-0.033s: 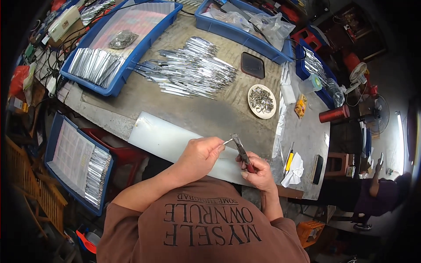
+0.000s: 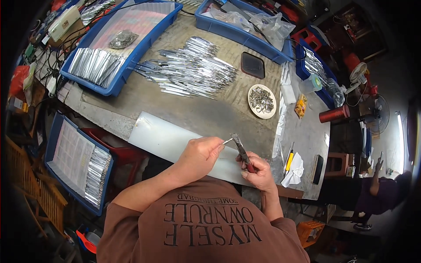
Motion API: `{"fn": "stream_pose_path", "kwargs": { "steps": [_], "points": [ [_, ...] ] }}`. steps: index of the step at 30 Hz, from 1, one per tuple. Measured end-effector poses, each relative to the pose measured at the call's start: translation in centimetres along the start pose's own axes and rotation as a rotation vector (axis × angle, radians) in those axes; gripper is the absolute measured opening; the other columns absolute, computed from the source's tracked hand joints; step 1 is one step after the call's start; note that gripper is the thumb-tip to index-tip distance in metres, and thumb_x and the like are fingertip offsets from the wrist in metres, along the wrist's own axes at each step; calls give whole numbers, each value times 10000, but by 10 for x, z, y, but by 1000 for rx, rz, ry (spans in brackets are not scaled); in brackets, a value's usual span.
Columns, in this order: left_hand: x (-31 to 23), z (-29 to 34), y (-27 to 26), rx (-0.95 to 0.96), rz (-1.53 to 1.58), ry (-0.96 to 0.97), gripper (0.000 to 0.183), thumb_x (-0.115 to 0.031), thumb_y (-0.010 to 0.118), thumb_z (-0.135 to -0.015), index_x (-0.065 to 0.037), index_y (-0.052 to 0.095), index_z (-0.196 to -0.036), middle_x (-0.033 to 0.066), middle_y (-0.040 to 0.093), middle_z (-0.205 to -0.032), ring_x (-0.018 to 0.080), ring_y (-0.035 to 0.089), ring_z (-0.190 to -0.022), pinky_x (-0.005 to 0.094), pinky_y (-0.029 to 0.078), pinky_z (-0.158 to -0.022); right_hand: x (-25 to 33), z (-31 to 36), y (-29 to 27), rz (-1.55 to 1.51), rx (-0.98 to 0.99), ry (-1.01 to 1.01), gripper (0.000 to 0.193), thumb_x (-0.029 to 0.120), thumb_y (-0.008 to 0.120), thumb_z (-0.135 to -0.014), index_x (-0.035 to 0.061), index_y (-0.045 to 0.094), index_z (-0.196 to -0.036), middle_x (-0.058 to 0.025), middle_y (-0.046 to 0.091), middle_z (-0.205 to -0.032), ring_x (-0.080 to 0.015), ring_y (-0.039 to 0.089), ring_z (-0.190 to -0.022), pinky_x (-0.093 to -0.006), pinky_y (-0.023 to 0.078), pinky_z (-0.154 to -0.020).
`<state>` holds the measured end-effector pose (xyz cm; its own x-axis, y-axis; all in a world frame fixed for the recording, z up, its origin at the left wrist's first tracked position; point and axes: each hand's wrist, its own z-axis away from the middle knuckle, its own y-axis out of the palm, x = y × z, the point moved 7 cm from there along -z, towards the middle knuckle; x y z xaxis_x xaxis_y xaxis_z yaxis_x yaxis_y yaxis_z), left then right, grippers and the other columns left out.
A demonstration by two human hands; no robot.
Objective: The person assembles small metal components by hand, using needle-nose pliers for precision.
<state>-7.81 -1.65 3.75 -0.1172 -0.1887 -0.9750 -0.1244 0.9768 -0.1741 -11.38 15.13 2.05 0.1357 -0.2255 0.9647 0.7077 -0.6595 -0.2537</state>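
Observation:
My left hand is closed in a pinch around a thin silver metal rod, most of it hidden inside my fingers. Its exposed end reaches the jaws of red-handled pliers. Those pliers are gripped in my right hand, jaws pointing away from me. Whether the jaws are clamped on the rod is too small to tell. Both hands are above a pale, smooth board at the table's near edge. Beyond it lies a heap of thin silver metal strips.
A cream dish holds small metal pieces, near a dark tray. Blue bins stand at the far left, back and lower left. A yellow-handled tool and crumpled tissue lie at right. Another person is farther right.

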Motion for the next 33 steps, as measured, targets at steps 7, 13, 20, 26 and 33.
{"fn": "stream_pose_path", "kwargs": {
  "steps": [7, 13, 20, 26, 33],
  "points": [
    [-12, 3, 1, -91, -642, 262, 74, -50, 510, -781, 13, 514, -819, 113, 535, -689, 282, 535, -553, 358, 418, -496, 0, -3, 5, 3, -51, 9, 157, -11, 575, -616, -31, 522, -762, -103, 546, -917, -152, 488, -794, -253, 383, -680],
    [19, -3, -5, -83, -40, 119, 118, -111, 485, -833, -7, 542, -827, 50, 475, -600, 103, 454, -465, 254, 373, -435, -2, -3, 1, 24, -64, -16, 177, -6, 571, -614, -38, 532, -783, -101, 538, -900, -153, 473, -759, -252, 377, -664],
    [39, 8, 14, 348, 690, -528, 185, -168, 478, -867, -10, 568, -830, -38, 452, -585, 27, 384, -487, 174, 289, -420, -1, -1, 1, 77, -26, -40, 193, 1, 587, -604, -37, 530, -783, -106, 538, -901, -171, 488, -758, -260, 386, -668],
    [20, 0, -4, -24, -3, 32, 132, -111, 543, -824, 19, 559, -833, 17, 468, -584, 90, 419, -510, 253, 336, -434, -2, -2, 3, 138, -50, -27, 188, -4, 589, -609, -37, 530, -785, -111, 539, -907, -186, 495, -773, -269, 393, -690],
    [16, -1, -3, -39, -60, 48, 142, -122, 524, -820, 11, 556, -857, 56, 505, -608, 119, 434, -494, 248, 373, -466, -5, -1, 0, 69, -61, 14, 179, -8, 584, -617, -39, 526, -783, -116, 539, -912, -183, 496, -786, -259, 387, -695]
  ]
}}
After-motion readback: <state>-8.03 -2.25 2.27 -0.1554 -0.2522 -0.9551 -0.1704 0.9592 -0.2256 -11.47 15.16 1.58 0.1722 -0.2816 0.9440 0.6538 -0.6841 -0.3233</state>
